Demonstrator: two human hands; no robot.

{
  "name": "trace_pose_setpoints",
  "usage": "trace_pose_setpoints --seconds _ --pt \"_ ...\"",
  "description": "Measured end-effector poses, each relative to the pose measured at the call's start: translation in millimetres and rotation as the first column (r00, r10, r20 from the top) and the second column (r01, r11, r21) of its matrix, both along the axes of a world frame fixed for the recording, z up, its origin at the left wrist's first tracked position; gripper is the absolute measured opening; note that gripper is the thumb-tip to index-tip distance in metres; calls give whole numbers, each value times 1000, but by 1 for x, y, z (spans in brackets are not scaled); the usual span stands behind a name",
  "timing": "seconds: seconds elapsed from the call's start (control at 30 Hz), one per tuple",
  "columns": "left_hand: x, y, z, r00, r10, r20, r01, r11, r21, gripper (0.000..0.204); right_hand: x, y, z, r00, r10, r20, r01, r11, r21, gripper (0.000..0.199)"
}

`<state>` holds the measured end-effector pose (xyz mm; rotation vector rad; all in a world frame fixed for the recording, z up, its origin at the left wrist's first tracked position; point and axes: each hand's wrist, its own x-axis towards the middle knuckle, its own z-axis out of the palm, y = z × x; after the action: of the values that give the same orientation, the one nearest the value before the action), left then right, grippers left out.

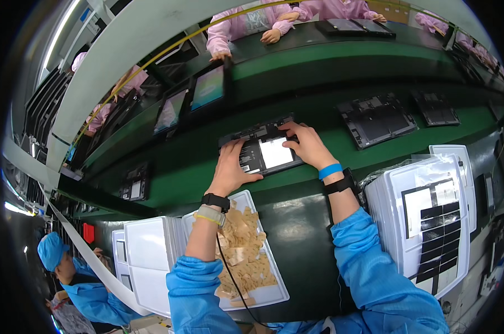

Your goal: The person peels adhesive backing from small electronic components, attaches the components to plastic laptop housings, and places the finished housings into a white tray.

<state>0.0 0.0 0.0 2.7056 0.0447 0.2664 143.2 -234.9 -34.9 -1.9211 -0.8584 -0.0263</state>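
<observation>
An opened tablet point(277, 151), its back off, lies on the green conveyor belt in front of me. Its dark battery and a large bright white patch face up. My left hand point(230, 167) is closed around the left edge of this tablet, thumb at the near side. At the right edge my right hand point(307, 145) grips it, fingers at the far corner and thumb bent in over the surface beside the white patch. The undersides of the fingers are hidden. Below my left hand sits a white tray point(274, 281) of crumpled tan film pieces.
More opened tablets point(377, 119) lie on the belt to the right, one point(135, 183) to the left. White tray stacks point(383, 206) flank me; the right one holds black strips. Across the belt, people in pink sit near lit-screen tablets point(207, 88). A blue-clad person point(90, 284) works at lower left.
</observation>
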Motion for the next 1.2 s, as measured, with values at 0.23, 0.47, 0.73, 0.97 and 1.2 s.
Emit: trace_pose_setpoints --seconds 0.23,0.47,0.73,0.97,1.2 --pt "-2 5 -7 1000 5 11 -5 999 48 115 -4 1 -2 1000 0 3 0 1000 29 43" --pt "1 13 0 998 25 -49 -19 992 127 115 -24 12 7 959 47 278 -15 993 -116 93" --pt "5 31 -10 997 -40 -67 54 976 213 121 -28 15 6 944 264 198 -191 926 -326 112" --pt "0 35 -40 981 1 -196 51 964 262 127 -47 37 -27 892 215 397 -23 900 -435 94" --pt "-10 27 -59 999 23 -39 -10 954 299 116 -60 50 -45 840 111 530 174 872 -458 98"
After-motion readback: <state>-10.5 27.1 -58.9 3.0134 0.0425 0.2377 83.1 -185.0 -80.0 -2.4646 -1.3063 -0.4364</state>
